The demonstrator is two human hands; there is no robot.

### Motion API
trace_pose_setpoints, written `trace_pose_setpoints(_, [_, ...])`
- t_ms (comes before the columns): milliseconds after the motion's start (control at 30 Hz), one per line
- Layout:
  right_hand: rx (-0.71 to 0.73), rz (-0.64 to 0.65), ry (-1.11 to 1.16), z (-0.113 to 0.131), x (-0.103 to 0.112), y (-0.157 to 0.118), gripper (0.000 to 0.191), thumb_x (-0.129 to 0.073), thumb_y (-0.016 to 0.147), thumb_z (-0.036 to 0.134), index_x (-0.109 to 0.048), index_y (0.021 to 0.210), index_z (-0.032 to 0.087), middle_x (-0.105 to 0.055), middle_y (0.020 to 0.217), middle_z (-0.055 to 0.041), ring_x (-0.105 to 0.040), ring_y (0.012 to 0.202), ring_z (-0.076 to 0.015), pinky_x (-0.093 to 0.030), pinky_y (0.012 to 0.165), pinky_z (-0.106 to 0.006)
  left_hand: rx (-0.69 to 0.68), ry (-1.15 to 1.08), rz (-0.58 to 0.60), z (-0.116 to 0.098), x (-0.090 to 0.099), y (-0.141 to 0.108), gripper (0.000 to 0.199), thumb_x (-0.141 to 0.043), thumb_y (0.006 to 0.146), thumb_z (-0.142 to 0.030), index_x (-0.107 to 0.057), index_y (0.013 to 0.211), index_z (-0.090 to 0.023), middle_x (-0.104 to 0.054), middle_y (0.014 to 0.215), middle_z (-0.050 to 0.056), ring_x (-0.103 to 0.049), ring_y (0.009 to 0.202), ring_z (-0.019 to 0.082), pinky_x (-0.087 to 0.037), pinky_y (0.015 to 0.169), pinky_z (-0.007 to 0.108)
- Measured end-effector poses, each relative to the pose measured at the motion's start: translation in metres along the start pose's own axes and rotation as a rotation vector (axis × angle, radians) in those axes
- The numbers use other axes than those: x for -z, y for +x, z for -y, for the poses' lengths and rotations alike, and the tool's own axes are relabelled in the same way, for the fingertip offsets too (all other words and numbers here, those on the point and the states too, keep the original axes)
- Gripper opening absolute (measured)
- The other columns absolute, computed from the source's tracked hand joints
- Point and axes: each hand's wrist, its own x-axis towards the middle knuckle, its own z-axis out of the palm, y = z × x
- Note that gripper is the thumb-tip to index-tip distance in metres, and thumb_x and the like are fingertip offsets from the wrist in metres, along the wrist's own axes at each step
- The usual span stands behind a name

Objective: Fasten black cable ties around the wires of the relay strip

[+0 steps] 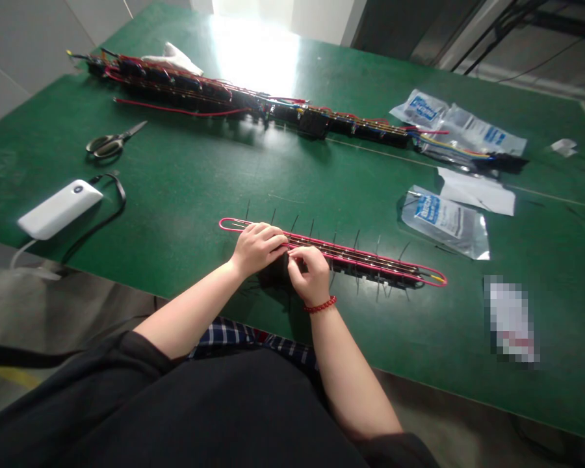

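The person's forearms are reaching in over the near edge of a green-matted workbench [185, 185], with a broad stretch of mat running toward a long black-and-red wire harness [253, 107] ahead and a crumpled clear plastic bag [443, 221] off right. Close to that edge, a slim dark wire bundle [355, 258] ringed by a pink-red wire loop is lying flat, bristling with thin black cable ties. The left hand [258, 248] is pressing down on it, fingers closed together, while the right hand [312, 274] is pinching at it, though what the fingertips hold is hidden.
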Motion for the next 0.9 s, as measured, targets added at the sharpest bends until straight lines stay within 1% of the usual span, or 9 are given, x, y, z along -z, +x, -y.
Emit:
trace_pose_setpoints(167, [0.001,0.008,0.002,0.0,0.0007,-0.0002,0.011,-0.057,0.084,0.015,-0.062,0.081,0.024,-0.07,0.083,-0.0041,-0.065,0.078,-0.0214,-0.055,0.076,-0.039,0.001,0.013,-0.006,-0.0005,0.0003,-0.0003,0.016,-0.061,0.095,-0.037,-0.072,0.092,-0.026,-0.073,0.101,0.002,-0.062,0.092,0.02,-0.045,0.088,0.036])
trace_pose_setpoints(500, [0.038,0.016,-0.003,-0.0009,-0.0001,0.0006,0.01,-0.057,0.083,0.015,-0.06,0.079,0.023,-0.071,0.086,-0.0038,-0.066,0.082,-0.0207,-0.055,0.08,-0.039,0.024,0.0,0.03,-0.0028,0.0039,0.0006,0.014,-0.06,0.094,-0.035,-0.071,0.093,-0.026,-0.073,0.104,0.001,-0.061,0.094,0.021,-0.045,0.087,0.038])
trace_pose_setpoints(700, [0.052,0.04,-0.047,-0.0025,-0.0004,0.0002,0.01,-0.055,0.087,0.015,-0.06,0.086,0.023,-0.071,0.088,-0.0052,-0.066,0.085,-0.0213,-0.055,0.082,-0.039,0.035,-0.001,0.029,-0.003,0.0029,0.001,0.014,-0.06,0.094,-0.035,-0.071,0.091,-0.026,-0.073,0.102,0.001,-0.061,0.093,0.021,-0.045,0.088,0.038])
trace_pose_setpoints(900, [0.063,0.05,-0.016,-0.0057,-0.0014,-0.0005,0.012,-0.051,0.092,0.015,-0.059,0.089,0.023,-0.07,0.09,-0.0064,-0.066,0.088,-0.0212,-0.055,0.084,-0.039,0.037,-0.019,0.021,-0.0019,0.0008,-0.0008,0.017,-0.06,0.095,-0.033,-0.073,0.085,-0.028,-0.073,0.103,0.0,-0.061,0.095,0.02,-0.044,0.089,0.038])
